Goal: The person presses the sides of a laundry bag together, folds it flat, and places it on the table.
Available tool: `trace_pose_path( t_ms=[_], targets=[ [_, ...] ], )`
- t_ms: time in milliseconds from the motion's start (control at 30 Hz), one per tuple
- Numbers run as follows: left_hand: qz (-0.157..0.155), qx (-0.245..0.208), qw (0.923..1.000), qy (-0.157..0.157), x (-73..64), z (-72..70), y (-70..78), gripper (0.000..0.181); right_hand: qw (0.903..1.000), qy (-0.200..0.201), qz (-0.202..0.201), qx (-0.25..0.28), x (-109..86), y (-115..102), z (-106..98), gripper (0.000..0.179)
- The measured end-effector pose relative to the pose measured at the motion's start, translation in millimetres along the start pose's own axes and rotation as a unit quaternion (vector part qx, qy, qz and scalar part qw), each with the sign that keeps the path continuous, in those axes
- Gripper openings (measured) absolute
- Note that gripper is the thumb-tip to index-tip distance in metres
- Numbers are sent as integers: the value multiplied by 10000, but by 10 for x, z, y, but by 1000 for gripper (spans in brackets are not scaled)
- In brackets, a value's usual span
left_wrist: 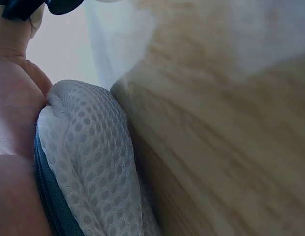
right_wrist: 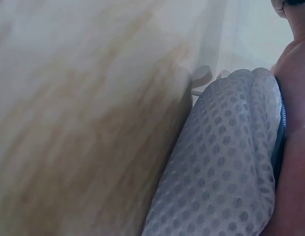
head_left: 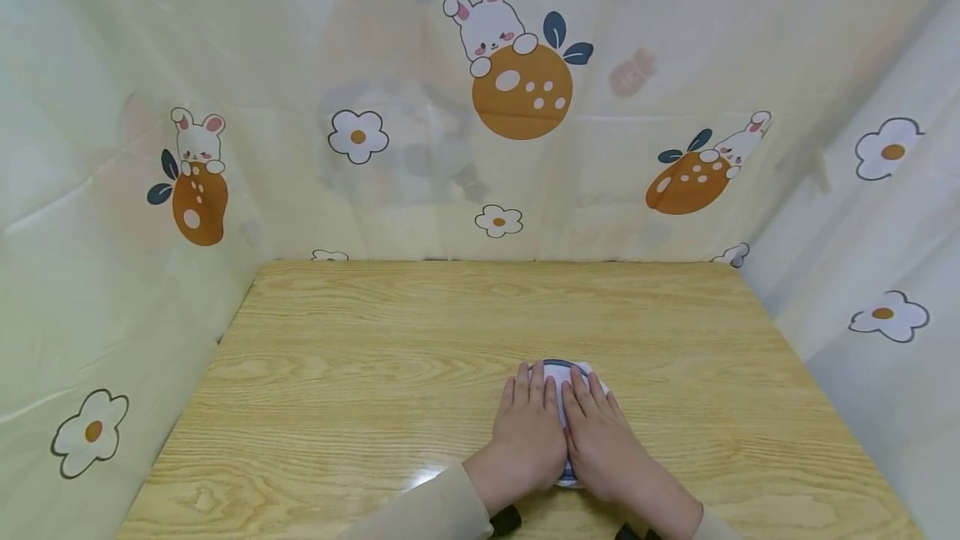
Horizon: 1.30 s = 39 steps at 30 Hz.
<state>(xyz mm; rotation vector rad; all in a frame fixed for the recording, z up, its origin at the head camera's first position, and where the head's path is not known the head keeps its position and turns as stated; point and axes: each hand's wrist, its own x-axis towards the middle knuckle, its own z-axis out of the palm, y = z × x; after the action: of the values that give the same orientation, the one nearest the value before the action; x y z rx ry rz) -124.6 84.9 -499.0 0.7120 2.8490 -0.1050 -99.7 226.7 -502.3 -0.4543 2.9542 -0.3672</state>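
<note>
A white mesh bag (head_left: 561, 373) with a dark blue zipper edge lies on the wooden table in a compact, rounded bundle. My left hand (head_left: 529, 433) rests flat on its left half, fingers straight and pointing away from me. Beside it, my right hand (head_left: 600, 442) lies the same way on the right half, the two thumbs close together. In the left wrist view the padded honeycomb mesh of the bag (left_wrist: 96, 152) bulges beneath the palm, the zipper running along the hand. From the right wrist, the folded layers of the bag (right_wrist: 216, 167) show under the other palm.
The wood-grain table (head_left: 360, 373) stretches out around the hands. A pale curtain (head_left: 405, 48) printed with rabbits, fruit and flowers hangs behind the table's far edge and along both sides. A dark wrist-worn piece (head_left: 506, 520) shows under the left wrist.
</note>
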Motion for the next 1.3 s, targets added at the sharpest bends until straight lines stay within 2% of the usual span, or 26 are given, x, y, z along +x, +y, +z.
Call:
trace_pose_path(
  t_ms=[300, 667, 833, 1067, 1200, 1300],
  targets=[
    [27, -196, 9998, -89, 11, -18, -28, 65, 9998, -165, 54, 136, 19, 3, -27, 58],
    [-24, -116, 9999, -105, -33, -40, 14, 65, 9998, 112, 63, 128, -31, -1, 21, 57],
    [-68, -109, 9999, 6, -64, -86, 26, 63, 9993, 317, 45, 179, -60, -18, -9, 58],
    [46, -427, 9989, 205, -119, -188, 2, 58, 9989, 280, 89, 357, -83, -56, -113, 59],
    [164, -602, 9974, 362, -149, -241, -35, 58, 9972, 634, 29, 387, -109, -71, -189, 60],
    [242, -555, 9968, 523, -182, -299, -73, 59, 9956, 884, 37, 308, -117, -71, -256, 61]
  ],
)
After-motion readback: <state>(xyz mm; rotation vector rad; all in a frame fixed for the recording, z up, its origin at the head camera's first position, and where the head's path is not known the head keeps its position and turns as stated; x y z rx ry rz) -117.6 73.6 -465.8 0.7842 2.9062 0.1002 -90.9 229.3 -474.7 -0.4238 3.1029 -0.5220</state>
